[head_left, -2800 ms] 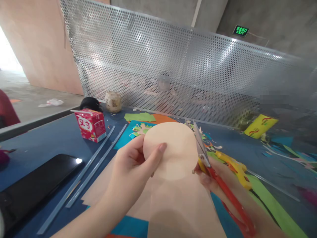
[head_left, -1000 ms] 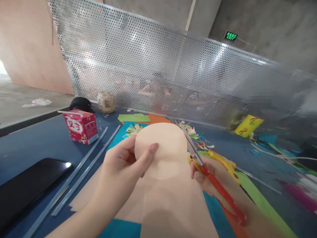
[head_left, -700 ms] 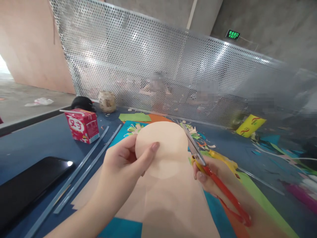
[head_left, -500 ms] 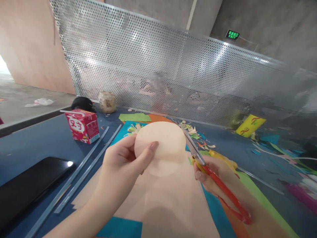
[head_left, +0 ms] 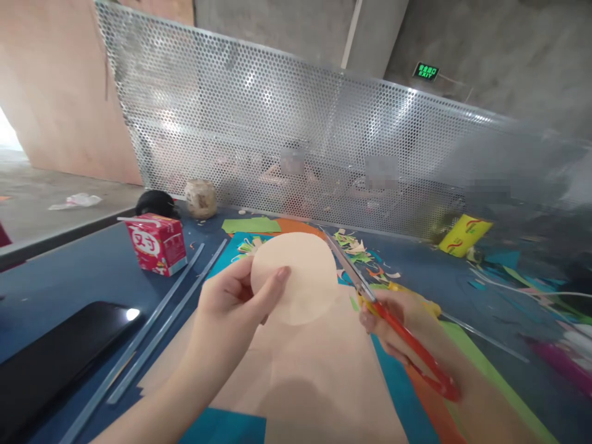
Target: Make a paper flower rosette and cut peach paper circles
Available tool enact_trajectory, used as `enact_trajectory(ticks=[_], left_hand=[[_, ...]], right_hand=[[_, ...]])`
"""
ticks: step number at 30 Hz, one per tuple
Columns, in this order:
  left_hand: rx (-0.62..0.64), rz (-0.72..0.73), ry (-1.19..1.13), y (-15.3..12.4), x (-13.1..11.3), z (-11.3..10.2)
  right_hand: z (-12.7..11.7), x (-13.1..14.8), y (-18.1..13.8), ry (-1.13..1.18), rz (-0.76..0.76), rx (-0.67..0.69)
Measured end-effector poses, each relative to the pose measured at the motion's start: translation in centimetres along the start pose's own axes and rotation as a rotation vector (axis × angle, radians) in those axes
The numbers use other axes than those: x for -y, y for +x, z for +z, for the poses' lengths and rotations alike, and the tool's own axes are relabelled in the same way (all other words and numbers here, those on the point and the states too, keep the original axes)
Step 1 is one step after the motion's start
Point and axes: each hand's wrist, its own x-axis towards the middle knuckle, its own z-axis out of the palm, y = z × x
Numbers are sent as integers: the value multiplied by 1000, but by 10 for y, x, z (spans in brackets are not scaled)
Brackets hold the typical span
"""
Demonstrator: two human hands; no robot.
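Note:
My left hand (head_left: 234,302) pinches the left edge of a round peach paper disc (head_left: 296,277), thumb on its front, holding it up above the table. My right hand (head_left: 402,320) grips red-handled scissors (head_left: 393,320). Their metal blades point up and away and lie along the disc's right edge. Under the disc a large peach paper sheet (head_left: 305,370) lies on the blue table (head_left: 83,271).
A red carton (head_left: 156,242), two long grey strips (head_left: 161,320) and a black phone (head_left: 55,357) lie at the left. Coloured paper sheets and scraps (head_left: 365,253), a yellow glue gun (head_left: 416,299) and a yellow packet (head_left: 464,234) lie beyond. A perforated metal screen (head_left: 324,135) backs the table; people sit behind it.
The disc and both hands sit slightly lower and more to the left in view. The scissor blades have shifted left along the disc's right edge. The camera tilted a little.

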Motion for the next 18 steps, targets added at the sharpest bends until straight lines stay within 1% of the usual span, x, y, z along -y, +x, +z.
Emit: enact_trajectory(ticks=[2,4,7,9,11,13,14,15,18], left_hand=[[37,-15,-11,1,3,1],[92,-40,-26,2,7,2],[172,-43,-42,2,11,4],[215,-25,-47,1,13,6],[262,-14,-43,0,14,7],[315,-15,-11,0,15,8],[342,-20,13,0,16,8],[367,-27,33,0,16,8],[395,-66,12,0,16,8]], right_hand=[[-5,-7,10,-77,64,-146],[-13,-18,23,-235,170,-326],[-21,-28,36,-322,136,-401],[-20,-26,36,-225,103,-355],[-12,-17,29,-5,55,-245],[-1,-7,20,214,-63,-132],[4,-3,15,271,-108,-90],[9,0,12,305,-122,-63],[19,0,7,311,-86,-19]])
